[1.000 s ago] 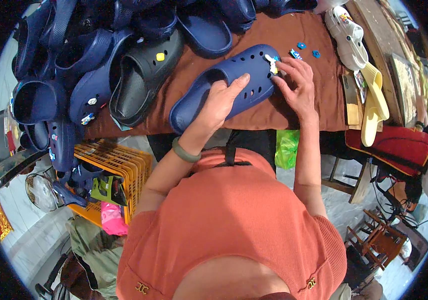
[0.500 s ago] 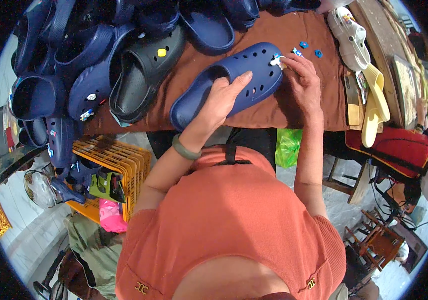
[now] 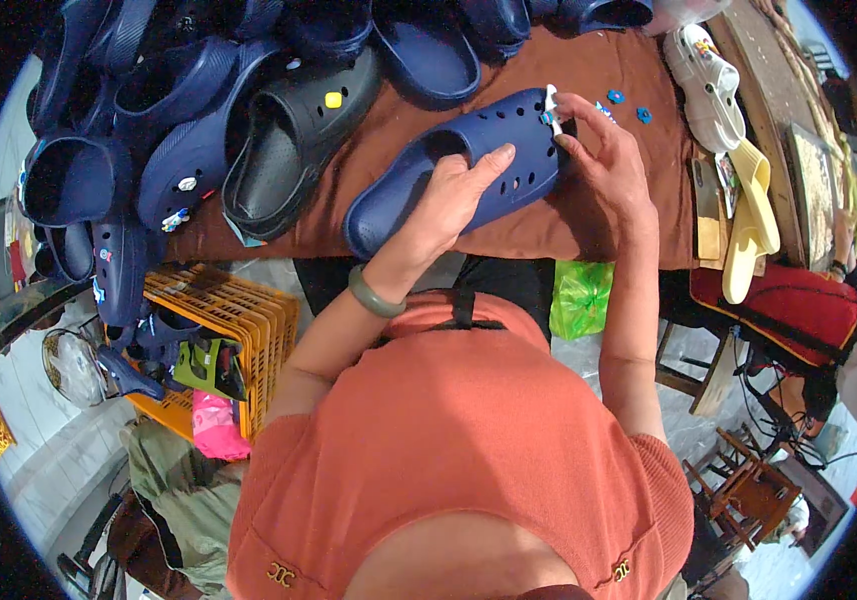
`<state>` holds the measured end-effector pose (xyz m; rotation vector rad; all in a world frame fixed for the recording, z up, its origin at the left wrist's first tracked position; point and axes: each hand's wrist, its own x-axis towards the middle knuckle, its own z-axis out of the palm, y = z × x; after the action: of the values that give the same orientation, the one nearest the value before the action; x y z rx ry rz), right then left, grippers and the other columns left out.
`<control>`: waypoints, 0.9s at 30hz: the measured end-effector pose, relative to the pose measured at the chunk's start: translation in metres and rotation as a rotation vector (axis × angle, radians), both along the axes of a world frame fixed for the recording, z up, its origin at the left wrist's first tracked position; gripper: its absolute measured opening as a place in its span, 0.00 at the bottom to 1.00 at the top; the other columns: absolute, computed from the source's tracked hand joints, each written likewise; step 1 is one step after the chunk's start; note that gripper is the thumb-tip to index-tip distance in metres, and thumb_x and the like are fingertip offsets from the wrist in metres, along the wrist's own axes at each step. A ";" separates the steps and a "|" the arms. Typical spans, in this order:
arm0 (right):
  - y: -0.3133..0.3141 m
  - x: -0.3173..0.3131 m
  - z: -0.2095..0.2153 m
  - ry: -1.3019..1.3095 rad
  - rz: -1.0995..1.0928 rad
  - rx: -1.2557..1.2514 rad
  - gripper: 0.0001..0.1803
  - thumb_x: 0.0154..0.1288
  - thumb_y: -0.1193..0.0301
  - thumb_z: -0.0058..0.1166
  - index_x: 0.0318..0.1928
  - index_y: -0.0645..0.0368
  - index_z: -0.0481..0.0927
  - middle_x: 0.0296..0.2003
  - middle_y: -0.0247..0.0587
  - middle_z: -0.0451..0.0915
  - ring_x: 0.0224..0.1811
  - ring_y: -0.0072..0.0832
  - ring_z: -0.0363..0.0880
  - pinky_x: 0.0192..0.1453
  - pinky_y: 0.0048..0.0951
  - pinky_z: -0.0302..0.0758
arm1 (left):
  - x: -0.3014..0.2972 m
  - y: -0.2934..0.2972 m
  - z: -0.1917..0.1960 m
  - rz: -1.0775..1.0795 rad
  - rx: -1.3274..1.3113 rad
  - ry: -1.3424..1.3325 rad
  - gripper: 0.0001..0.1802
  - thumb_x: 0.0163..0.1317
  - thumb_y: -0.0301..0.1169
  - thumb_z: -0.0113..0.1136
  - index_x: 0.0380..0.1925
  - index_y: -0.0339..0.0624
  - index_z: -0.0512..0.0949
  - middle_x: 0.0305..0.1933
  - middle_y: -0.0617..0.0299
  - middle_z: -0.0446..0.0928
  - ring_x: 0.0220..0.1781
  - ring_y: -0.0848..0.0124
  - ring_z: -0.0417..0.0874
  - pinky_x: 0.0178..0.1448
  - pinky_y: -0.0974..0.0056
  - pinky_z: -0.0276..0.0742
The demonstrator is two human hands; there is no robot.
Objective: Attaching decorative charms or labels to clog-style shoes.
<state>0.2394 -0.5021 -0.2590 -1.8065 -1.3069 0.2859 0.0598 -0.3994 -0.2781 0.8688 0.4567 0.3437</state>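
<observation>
Under the work: brown cloth (image 3: 574, 60), soft-looking and lightly creased.
Shoe heap (image 3: 179, 80): at the far left of the cloth, navy, smooth and moulded, ribbed in places; some shoes carry small charms (image 3: 187, 184), others show none from this side.
Black shoe (image 3: 294, 145): just beside the heap, chunky and rounded, with a square yellow charm (image 3: 334, 100) on its upper.
Blue shoe (image 3: 509, 125): mid-cloth, toe pointing up and right; it looks only part-way done, with decoration at the toe and several round and oval holes bare; matte, foam-like.
Left hand (image 3: 457, 195): closed over the near side of the blue shoe, thumb flat on the upper, fingers hidden.
Right hand (image 3: 609, 160): at the toe, forefinger and thumb curved and slightly parted around the charm; cannot tell whether they pinch it.
White charm (image 3: 551, 105): at the toe holes, irregular in outline, touched with blue; whether fully seated cannot be told.
Loose blue pieces (image 3: 616, 97): beyond the right hand, small, knobbly-edged, on no shoe.
</observation>
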 end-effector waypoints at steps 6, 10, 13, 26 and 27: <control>-0.004 0.009 0.008 -0.165 0.040 -0.142 0.18 0.57 0.77 0.56 0.50 0.59 0.77 0.54 0.46 0.75 0.59 0.41 0.72 0.62 0.35 0.67 | -0.001 0.000 0.000 0.007 0.018 0.015 0.22 0.66 0.38 0.54 0.52 0.32 0.72 0.50 0.57 0.76 0.48 0.72 0.79 0.54 0.66 0.76; -0.015 0.020 0.004 -0.319 0.082 -0.175 0.19 0.59 0.73 0.56 0.52 0.56 0.78 0.57 0.46 0.72 0.63 0.41 0.67 0.66 0.37 0.63 | -0.001 -0.001 0.003 -0.004 0.011 -0.030 0.21 0.66 0.38 0.54 0.52 0.33 0.72 0.50 0.58 0.76 0.48 0.72 0.79 0.54 0.66 0.76; -0.014 0.014 -0.002 -0.269 0.048 -0.123 0.17 0.58 0.71 0.56 0.50 0.56 0.79 0.54 0.48 0.74 0.59 0.44 0.69 0.66 0.40 0.62 | -0.001 -0.001 0.003 -0.003 0.020 -0.026 0.21 0.66 0.38 0.54 0.52 0.33 0.72 0.50 0.58 0.76 0.48 0.72 0.78 0.54 0.66 0.76; -0.012 0.005 -0.035 0.246 -0.257 0.036 0.12 0.66 0.71 0.51 0.48 0.59 0.80 0.43 0.43 0.82 0.48 0.33 0.79 0.54 0.28 0.72 | -0.002 0.000 0.000 -0.006 0.029 0.017 0.22 0.65 0.39 0.55 0.53 0.33 0.72 0.50 0.58 0.76 0.47 0.71 0.79 0.54 0.66 0.75; -0.011 0.005 -0.033 0.292 -0.249 0.056 0.12 0.67 0.70 0.50 0.47 0.61 0.80 0.42 0.41 0.82 0.46 0.28 0.78 0.53 0.26 0.72 | -0.002 0.000 -0.001 -0.005 0.028 0.019 0.22 0.65 0.39 0.55 0.53 0.33 0.72 0.50 0.58 0.76 0.47 0.71 0.79 0.54 0.66 0.75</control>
<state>0.2445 -0.5131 -0.2921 -1.7813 -0.8704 0.3562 0.0580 -0.3993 -0.2787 0.9010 0.4678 0.3388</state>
